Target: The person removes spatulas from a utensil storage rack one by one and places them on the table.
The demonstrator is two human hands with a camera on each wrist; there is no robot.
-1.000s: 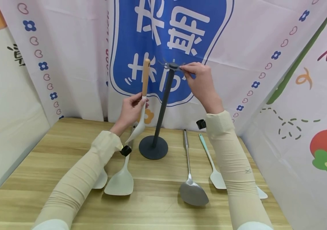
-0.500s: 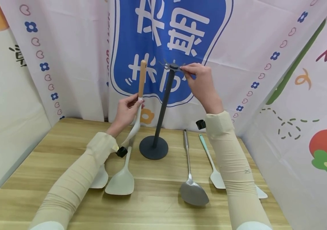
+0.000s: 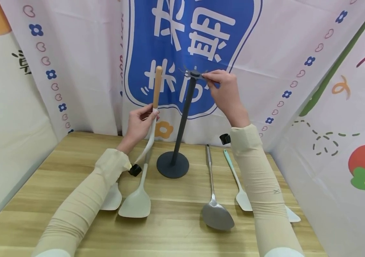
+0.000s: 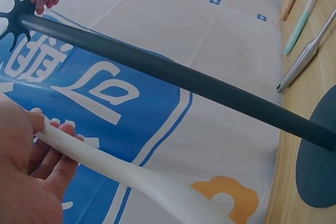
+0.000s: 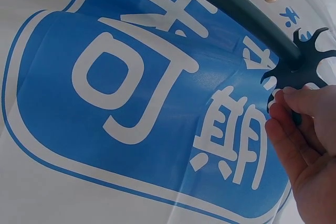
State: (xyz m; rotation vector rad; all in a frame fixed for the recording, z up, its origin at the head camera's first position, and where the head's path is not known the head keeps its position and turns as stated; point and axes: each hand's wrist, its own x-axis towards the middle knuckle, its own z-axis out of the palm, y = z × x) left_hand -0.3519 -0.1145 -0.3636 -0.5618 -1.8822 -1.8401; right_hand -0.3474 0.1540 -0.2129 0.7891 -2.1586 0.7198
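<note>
My left hand (image 3: 140, 123) pinches a white spatula (image 3: 157, 87) by its pale neck, just below the wooden handle. The spatula is upright with the handle on top, its curved blade seen nearly edge-on in the head view. To its right stands a dark utensil stand (image 3: 182, 121) with a round base and a ring of curved hooks. At its top, my right hand (image 3: 225, 89) pinches one hook between thumb and fingers. In the right wrist view, the hook ring (image 5: 299, 66) shows above those fingertips, and no utensil hangs on the visible hooks.
A pale green turner (image 3: 135, 203) and another white blade (image 3: 113, 198) lie on the wooden table (image 3: 176, 239) at left. Right of the base lie a steel turner (image 3: 217, 216), a mint-handled spatula (image 3: 242, 198) and a further white blade (image 3: 293, 215). A printed curtain (image 3: 265, 46) hangs close behind.
My left hand has shifted slightly left with the spatula, away from the pole, and the spatula has turned more edge-on. The right hand keeps its pinch on the hook.
</note>
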